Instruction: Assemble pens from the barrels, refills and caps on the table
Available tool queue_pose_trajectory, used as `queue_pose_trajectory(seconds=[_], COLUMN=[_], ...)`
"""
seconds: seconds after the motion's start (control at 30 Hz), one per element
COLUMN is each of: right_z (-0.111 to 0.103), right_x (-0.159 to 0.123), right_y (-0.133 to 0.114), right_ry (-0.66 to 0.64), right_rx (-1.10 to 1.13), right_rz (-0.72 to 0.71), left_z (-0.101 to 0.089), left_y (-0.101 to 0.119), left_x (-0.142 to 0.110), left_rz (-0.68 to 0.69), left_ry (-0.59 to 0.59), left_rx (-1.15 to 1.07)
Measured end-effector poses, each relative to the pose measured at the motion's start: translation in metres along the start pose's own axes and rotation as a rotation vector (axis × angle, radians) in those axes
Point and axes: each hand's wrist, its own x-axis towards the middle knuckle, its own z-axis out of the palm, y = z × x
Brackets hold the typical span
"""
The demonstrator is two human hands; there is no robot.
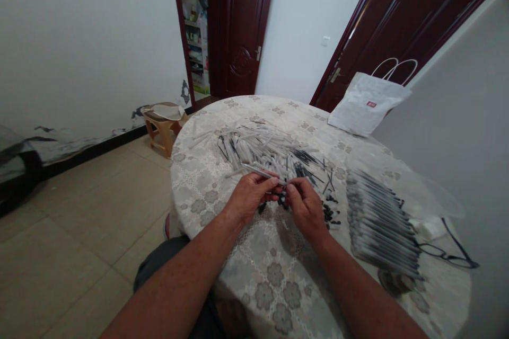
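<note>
Forearms [170,278], both bare, reach across a round bench [274,280] with a flowered cloth in the head view. Above its middle, the left hand [252,190] has its fingers closed around a pale tube [258,170], which slants up and away to the left. At the tube's near end, the right hand [308,206] has thumb and fingers drawn together; I cannot tell whether they grip the tube or some small part. Just beyond the hands spreads a heap of pale tubes [258,143], with black rods [305,157] at its right. Black caps [329,214] lie beside the right hand. Farther right is a blurred stack of pens [382,222], near glasses [463,261]. A white bag [366,103] stands at the bench's far right edge.
</note>
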Motion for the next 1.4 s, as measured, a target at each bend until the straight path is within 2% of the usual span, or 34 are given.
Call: queue_pose_trajectory(seconds=[0.13,0.27,0.37,0.53,0.7,0.9,1.03,1.13,1.27,1.4], right_z=[0.0009,0.0003,0.0000,-0.0015,-0.0030,-0.0022,-0.0037,-0.0051,-0.0032,-0.0023], right_x=[-0.0003,-0.0005,-0.0001,-0.0002,-0.0005,0.0000,-0.0006,-0.0007,-0.0006,-0.0008], right_y=[0.0019,0.0019,0.0013,-0.0001,-0.0017,0.0010,0.0007,-0.0016,-0.0024,-0.0001], right_ry=[-0.052,-0.039,-0.040,-0.118,-0.018,-0.090,-0.049,-0.034,-0.051,-0.061], right_rx=[0.040,0.109,0.076,-0.026,-0.022,-0.008,0.070,0.035,-0.028,0.048], right_rz=[0.029,0.036,-0.002,-0.046,-0.029,0.005,0.028,-0.004,-0.013,0.023], left_z=[-0.0004,-0.0023,-0.0030,-0.0032,-0.0029,0.0005,0.0002,-0.0014,-0.0021,-0.0010], left_y=[0.0013,0.0061,0.0080,0.0058,0.0014,0.0014,0.0022,0.0021,0.0023,0.0028], left_x=[-0.0006,-0.0001,0.0001,-0.0001,0.0002,-0.0017,-0.0012,-0.0004,-0.0010,-0.0016], left_rz=[-0.014,0.009,0.009,0.001,-0.005,-0.014,-0.007,0.000,-0.003,-0.005], left_ry=[-0.032,-0.009,-0.003,-0.021,-0.042,-0.053,-0.027,-0.008,-0.032,-0.045], left_rx=[0.012,0.027,0.036,0.042,0.061,0.043,0.039,0.046,0.067,0.085])
